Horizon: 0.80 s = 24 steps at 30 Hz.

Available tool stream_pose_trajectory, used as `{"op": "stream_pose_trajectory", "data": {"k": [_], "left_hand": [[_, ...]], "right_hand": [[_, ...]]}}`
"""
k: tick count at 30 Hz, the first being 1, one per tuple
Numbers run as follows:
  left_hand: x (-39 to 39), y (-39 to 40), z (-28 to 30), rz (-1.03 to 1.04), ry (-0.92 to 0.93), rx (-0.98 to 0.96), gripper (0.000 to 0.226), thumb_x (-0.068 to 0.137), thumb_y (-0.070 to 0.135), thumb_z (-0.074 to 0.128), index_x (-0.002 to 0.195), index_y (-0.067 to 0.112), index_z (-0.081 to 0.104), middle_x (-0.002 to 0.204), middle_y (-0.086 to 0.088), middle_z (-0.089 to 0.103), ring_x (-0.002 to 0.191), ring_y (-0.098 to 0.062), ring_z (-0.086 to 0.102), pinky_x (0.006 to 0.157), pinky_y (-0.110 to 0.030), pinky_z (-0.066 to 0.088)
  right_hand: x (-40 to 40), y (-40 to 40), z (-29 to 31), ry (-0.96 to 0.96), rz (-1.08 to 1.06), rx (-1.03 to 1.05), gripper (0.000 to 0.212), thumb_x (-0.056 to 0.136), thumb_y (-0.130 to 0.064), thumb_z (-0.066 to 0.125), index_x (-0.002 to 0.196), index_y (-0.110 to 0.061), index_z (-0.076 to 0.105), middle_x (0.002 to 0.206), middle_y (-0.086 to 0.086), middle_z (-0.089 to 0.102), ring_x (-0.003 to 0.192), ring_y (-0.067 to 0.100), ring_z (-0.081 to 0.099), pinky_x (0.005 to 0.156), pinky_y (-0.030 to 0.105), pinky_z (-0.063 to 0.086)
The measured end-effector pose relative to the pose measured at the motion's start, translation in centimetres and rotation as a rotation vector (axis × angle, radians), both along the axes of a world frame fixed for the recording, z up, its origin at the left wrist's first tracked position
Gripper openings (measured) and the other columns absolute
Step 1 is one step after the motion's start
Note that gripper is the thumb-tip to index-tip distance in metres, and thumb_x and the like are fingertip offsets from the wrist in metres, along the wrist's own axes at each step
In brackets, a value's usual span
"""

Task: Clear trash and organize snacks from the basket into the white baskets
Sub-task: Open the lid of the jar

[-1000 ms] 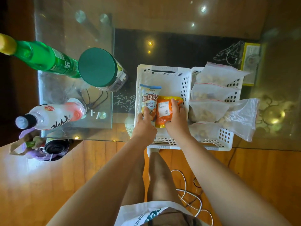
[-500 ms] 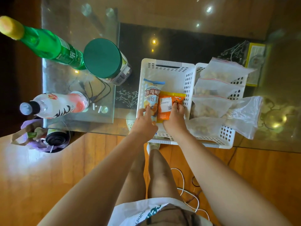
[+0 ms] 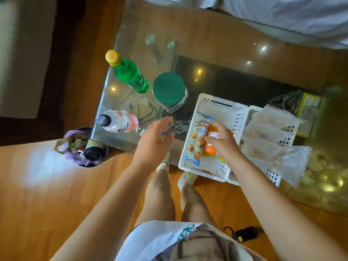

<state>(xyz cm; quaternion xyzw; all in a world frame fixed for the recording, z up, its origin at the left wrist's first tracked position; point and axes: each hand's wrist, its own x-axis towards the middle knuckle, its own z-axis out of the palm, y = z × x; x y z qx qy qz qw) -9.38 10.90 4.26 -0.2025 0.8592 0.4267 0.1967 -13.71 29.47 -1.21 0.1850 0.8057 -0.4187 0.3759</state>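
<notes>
A: Hands?
B: Left hand [image 3: 153, 140] spread, fingers apart, holding nothing, hovering over the glass tabletop [image 3: 131, 102] left of the white basket [image 3: 222, 108]. Right hand [image 3: 223, 142] fingers curled on the orange snack pack [image 3: 208, 149]; full grip, cannot tell.
A: Snacks?
B: Blue bread-snack pack [image 3: 197, 140] and orange one lie side by side in that basket. Clear zip bags [image 3: 271, 132] fill the second white basket [image 3: 273, 176], touching on the right.

Two baskets sit side by side on a table [image 3: 216, 46]: the left basket [image 3: 222, 108] holds two packets [image 3: 197, 136], the right basket [image 3: 273, 175] holds bags [image 3: 271, 129]. Left of them stand a jar [image 3: 169, 91] and two bottles [image 3: 130, 74]; a bin [image 3: 82, 147] sits on the floor.
</notes>
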Motion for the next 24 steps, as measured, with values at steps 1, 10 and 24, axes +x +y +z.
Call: {"op": "stream_pose_trajectory", "data": {"k": [1,10,24], "left_hand": [[0.1,-1.4,0.9,0.065,0.099,-0.013,0.041,0.088,0.006,0.055,0.128,0.016,0.053,0.125,-0.004,0.059,0.114,-0.016,0.056,0.095,-0.024,0.043],[0.4,-12.1,-0.4,0.268,0.147,-0.181,0.053,0.077,0.018,0.071,0.126,0.026,0.052,0.139,0.001,0.044,0.124,0.001,0.034,0.095,-0.006,0.025],[-1.0,-18.5,-3.3,0.527,-0.451,0.706,0.061,0.063,0.013,0.082,0.110,0.043,0.056,0.122,-0.006,0.058,0.104,-0.025,0.063,0.080,-0.037,0.055]], "right_hand": [[-0.6,-0.6,0.6,0.019,0.017,-0.010,0.057,0.086,-0.016,0.060,0.138,-0.021,0.038,0.138,0.006,0.041,0.126,0.023,0.044,0.102,0.036,0.039],[-6.0,-8.2,3.2,0.378,0.234,0.073,0.061,0.083,-0.019,0.062,0.138,-0.022,0.035,0.141,0.004,0.032,0.128,0.016,0.037,0.096,0.021,0.027],[-8.4,-16.1,0.9,0.297,0.474,0.405,0.092,0.067,-0.024,0.080,0.139,-0.031,0.024,0.141,0.011,0.024,0.124,0.036,0.033,0.089,0.046,0.046]]}}
